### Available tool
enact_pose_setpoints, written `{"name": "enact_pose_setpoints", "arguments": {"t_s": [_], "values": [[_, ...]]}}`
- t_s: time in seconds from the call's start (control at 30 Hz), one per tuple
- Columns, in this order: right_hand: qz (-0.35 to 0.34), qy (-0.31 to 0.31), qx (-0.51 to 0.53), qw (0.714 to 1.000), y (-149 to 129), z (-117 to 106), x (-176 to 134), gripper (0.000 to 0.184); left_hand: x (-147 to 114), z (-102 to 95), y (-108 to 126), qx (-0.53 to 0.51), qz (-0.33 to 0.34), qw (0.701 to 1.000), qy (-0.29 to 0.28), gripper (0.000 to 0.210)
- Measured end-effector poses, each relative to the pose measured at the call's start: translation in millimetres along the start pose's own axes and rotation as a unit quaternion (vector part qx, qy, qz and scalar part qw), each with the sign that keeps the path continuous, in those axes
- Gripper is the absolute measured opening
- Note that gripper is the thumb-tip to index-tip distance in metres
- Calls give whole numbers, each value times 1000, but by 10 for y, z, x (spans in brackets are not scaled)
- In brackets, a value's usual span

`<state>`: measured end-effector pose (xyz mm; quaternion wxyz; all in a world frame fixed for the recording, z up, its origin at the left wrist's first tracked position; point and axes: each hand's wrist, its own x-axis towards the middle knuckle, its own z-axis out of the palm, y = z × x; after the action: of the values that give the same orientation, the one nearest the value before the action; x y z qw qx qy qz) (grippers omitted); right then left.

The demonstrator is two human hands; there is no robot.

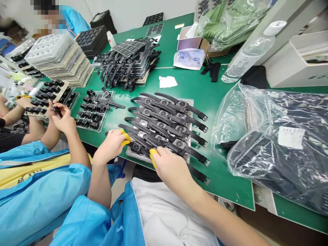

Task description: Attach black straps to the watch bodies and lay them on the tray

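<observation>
Rows of black smartwatches (164, 112) lie on a clear plastic tray (191, 102) in front of me, their straps reaching past both sides. At the tray's near left corner is one smartwatch (136, 147), between my hands. My left hand (111, 145), with yellow finger cots, is closed on its left strap, whose dark end shows beyond the hand. My right hand (170, 165), also with a yellow cot, has its fingers closed at the watch's right side; the fingertips are partly hidden. Another strap end (201, 175) sticks out beyond my right wrist.
A co-worker's hands (63, 118) hold a small dark part beside another watch tray (101, 124) at left. Behind stand a heap of strapped watches (128, 65) and stacked trays (61, 59). A bottle (249, 54) and bagged dark goods (279, 147) occupy the right.
</observation>
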<state>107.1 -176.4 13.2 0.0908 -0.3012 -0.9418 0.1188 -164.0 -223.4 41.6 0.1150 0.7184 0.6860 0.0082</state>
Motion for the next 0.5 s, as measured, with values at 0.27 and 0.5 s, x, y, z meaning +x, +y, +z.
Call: {"name": "enact_pose_setpoints", "arguments": {"t_s": [0.27, 0.5], "values": [[-25, 151, 36, 988, 347, 118, -376, 31, -298, 221, 226, -25, -197, 979, 36, 20], [20, 197, 148, 969, 733, 295, -646, 29, -435, 275, 556, -102, -250, 961, -55, 35]]}}
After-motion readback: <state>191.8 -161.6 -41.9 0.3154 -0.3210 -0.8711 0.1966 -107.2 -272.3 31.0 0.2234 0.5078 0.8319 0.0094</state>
